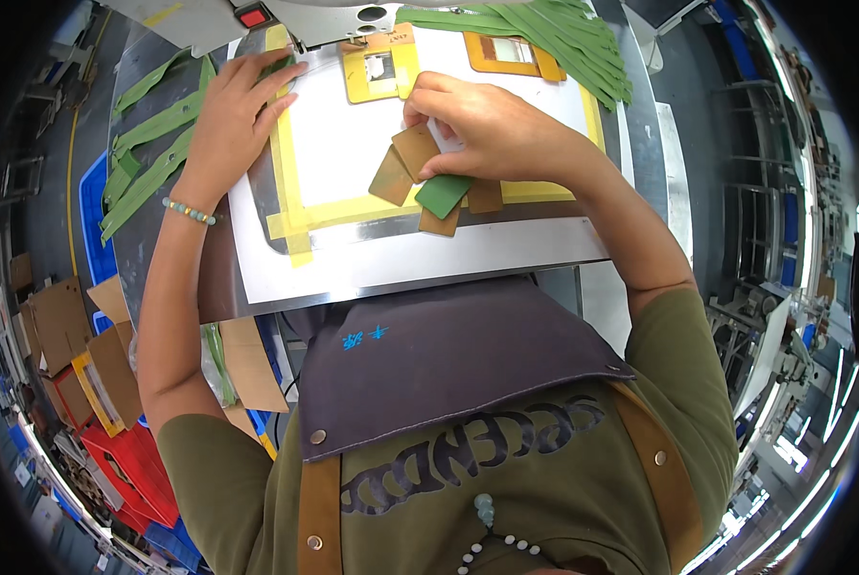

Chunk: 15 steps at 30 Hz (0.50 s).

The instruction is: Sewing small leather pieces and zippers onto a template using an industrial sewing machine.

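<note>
My left hand (241,110) lies on the left side of the white work surface (333,158), fingers spread. A bit of green strip shows under its fingertips, beside the machine head. Right of centre, my right hand (482,126) curls its thumb and fingers round a fanned bunch of small rectangular pieces. A brown piece (414,150) touches its fingertips, and a green piece (445,195) sticks out below the thumb. Other brown pieces overlap beneath; my palm hides part of the bunch. Just beyond is a yellow frame-shaped template (356,81) with a rectangular window.
The machine head (329,17) overhangs the far edge. Green strips with metal fittings (559,43) pile at the far right; more green strips (151,158) hang at the left. A second yellow template (487,64) lies beyond my right hand. Red bins (127,470) and cartons stand lower left.
</note>
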### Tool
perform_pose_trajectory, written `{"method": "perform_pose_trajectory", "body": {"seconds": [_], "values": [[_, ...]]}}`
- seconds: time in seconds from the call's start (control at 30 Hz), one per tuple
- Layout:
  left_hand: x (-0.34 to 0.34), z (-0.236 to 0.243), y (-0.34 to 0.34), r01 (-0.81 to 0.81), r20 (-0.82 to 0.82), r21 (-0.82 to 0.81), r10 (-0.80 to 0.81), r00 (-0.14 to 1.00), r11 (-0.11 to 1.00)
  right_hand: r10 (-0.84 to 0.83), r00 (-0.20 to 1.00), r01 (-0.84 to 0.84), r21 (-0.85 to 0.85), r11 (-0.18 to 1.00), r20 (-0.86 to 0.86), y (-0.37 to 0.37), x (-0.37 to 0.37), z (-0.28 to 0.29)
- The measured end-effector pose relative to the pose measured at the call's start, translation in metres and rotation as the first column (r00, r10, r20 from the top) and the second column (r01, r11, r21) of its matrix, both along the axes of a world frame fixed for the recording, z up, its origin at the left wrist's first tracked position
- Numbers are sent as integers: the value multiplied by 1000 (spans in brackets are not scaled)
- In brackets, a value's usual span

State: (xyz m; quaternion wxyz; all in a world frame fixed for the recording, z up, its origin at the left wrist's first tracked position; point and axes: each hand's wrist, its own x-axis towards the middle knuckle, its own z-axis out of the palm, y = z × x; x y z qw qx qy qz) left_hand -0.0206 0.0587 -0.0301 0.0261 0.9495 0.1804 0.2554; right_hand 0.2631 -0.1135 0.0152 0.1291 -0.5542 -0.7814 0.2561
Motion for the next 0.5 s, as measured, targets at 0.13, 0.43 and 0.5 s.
{"method": "perform_pose_trajectory", "body": {"seconds": [0.13, 0.43, 0.5], "values": [[-19, -12, 12, -104, -61, -218, 93, 994, 970, -66, 991, 62, -40, 997, -113, -1, 5, -8], [-57, 2, 15, -117, -205, 77, 130, 970, 990, -400, 671, 248, -319, 915, -625, 3, 28, -10], [-63, 9, 11, -117, -252, 111, 142, 957, 987, -428, 655, 251, -355, 900, -622, 0, 30, -3]]}}
